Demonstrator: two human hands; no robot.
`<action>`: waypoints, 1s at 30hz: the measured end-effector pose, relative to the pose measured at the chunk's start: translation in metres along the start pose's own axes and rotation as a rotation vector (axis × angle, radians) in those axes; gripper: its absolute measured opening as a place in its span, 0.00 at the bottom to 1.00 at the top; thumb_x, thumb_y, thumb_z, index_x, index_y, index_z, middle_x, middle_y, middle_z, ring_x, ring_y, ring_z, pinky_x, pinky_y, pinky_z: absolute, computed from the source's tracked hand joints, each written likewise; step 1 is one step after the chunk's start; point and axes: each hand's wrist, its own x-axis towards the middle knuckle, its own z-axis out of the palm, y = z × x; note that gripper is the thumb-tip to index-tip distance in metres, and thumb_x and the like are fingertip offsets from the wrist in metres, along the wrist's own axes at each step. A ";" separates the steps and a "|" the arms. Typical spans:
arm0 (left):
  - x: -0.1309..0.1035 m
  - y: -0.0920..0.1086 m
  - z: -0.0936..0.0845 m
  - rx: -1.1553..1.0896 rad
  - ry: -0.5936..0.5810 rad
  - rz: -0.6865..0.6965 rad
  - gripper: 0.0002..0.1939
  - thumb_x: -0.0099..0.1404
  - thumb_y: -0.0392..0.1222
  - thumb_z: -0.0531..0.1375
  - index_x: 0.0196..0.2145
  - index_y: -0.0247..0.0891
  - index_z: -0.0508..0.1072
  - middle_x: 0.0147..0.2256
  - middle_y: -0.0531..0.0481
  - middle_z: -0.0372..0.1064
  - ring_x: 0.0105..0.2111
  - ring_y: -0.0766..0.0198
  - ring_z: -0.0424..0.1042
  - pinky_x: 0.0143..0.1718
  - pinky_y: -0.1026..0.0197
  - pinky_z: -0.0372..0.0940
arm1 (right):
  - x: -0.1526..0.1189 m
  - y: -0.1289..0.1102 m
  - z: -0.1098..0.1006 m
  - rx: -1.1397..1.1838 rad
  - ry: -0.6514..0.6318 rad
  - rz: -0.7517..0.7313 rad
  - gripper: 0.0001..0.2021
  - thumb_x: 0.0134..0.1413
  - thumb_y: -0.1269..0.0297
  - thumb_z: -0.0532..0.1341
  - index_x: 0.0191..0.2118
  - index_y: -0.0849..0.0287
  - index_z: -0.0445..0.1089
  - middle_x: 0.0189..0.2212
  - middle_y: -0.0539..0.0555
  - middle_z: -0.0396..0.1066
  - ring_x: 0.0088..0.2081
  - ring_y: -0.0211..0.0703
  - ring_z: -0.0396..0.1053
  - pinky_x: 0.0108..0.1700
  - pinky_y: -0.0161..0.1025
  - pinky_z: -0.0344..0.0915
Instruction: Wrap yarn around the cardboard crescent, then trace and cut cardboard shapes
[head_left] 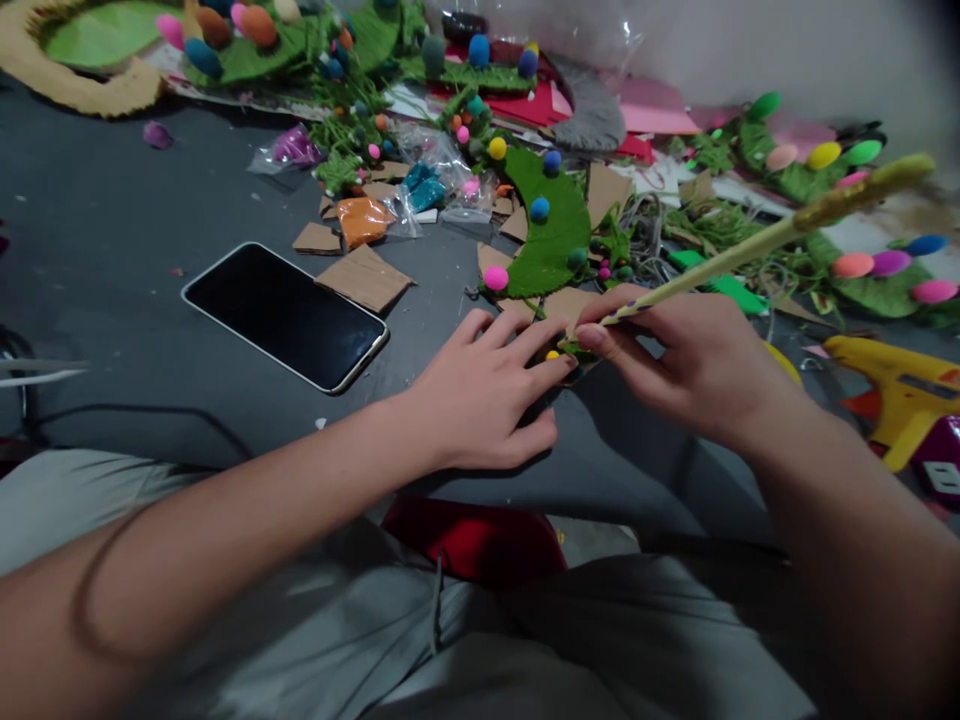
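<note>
Left hand — one, fingers spread, tips at one small green piece, right of the phone. Right hand — one, fingers pinching one pale stick. Glue gun — one, well right of the phone.

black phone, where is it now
In the head view, the phone lies left of the left hand, on the grey table beside a cardboard piece.

Loose grey trousers with dangling drawstring.

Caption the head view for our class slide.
Right hand holds a long stick, left hand spread near a green crescent.
</note>
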 end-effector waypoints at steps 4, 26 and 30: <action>0.000 0.000 0.000 0.006 -0.008 -0.002 0.25 0.70 0.51 0.53 0.61 0.41 0.72 0.70 0.42 0.58 0.61 0.41 0.61 0.54 0.41 0.56 | 0.000 0.000 0.000 -0.003 0.013 0.006 0.05 0.69 0.64 0.60 0.43 0.56 0.73 0.37 0.54 0.80 0.36 0.43 0.76 0.38 0.35 0.65; 0.000 0.001 0.000 0.008 -0.029 -0.014 0.27 0.71 0.51 0.52 0.64 0.41 0.69 0.70 0.42 0.57 0.62 0.41 0.60 0.55 0.41 0.56 | -0.001 0.004 0.003 0.065 0.046 -0.006 0.05 0.68 0.65 0.61 0.43 0.57 0.74 0.34 0.51 0.79 0.31 0.39 0.75 0.37 0.34 0.66; 0.000 0.001 0.001 0.010 -0.021 -0.013 0.27 0.70 0.50 0.52 0.63 0.41 0.69 0.71 0.42 0.56 0.62 0.40 0.60 0.55 0.41 0.56 | -0.002 0.001 0.002 0.113 0.063 0.077 0.06 0.68 0.64 0.62 0.44 0.58 0.76 0.37 0.53 0.80 0.32 0.38 0.74 0.41 0.35 0.68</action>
